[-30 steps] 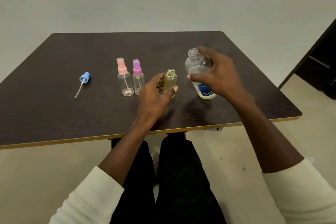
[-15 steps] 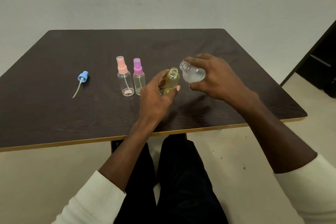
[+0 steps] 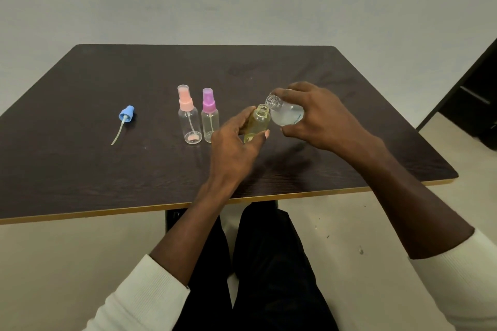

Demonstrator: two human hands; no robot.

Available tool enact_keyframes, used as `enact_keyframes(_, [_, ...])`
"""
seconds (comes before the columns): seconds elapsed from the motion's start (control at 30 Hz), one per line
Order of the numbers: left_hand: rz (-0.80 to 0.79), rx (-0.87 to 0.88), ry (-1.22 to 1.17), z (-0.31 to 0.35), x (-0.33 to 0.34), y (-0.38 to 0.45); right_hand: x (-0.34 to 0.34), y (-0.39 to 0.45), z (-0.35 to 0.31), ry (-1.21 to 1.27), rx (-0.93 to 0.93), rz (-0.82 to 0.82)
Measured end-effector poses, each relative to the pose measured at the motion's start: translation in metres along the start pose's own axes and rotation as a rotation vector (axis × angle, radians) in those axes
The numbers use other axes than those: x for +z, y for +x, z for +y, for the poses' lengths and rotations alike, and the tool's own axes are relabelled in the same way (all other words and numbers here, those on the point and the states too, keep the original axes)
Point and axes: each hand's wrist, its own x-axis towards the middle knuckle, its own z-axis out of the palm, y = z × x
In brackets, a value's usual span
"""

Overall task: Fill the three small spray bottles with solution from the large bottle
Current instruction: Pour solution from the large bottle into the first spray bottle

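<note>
Over a dark table [image 3: 80, 169], left hand [image 3: 234, 148] grips the uncapped small bottle [image 3: 256, 123] while right hand [image 3: 320, 118] grips the tilted large bottle [image 3: 285, 113], mouths near.

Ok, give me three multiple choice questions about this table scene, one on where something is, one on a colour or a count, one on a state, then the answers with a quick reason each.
1. Where does the blue spray cap lie?
A. left of the pink-capped bottle
B. on the floor
C. behind the large bottle

2. How many small bottles have caps on?
A. none
B. two
C. three

3. How is the large bottle held?
A. upright
B. tipped toward the open small bottle
C. lying on the table

Answers: 1 A, it lies alone at the left. 2 B, the pink-capped and the purple-capped bottle. 3 B, the right hand tilts it; the left hand grips the small bottle.
</note>
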Motion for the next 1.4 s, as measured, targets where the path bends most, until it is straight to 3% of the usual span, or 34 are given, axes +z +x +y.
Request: enact_keyframes(1.4, [-0.014,-0.109,-0.052,-0.001,0.001,0.0,-0.004,0.01,-0.01,-0.148,-0.051,-0.056])
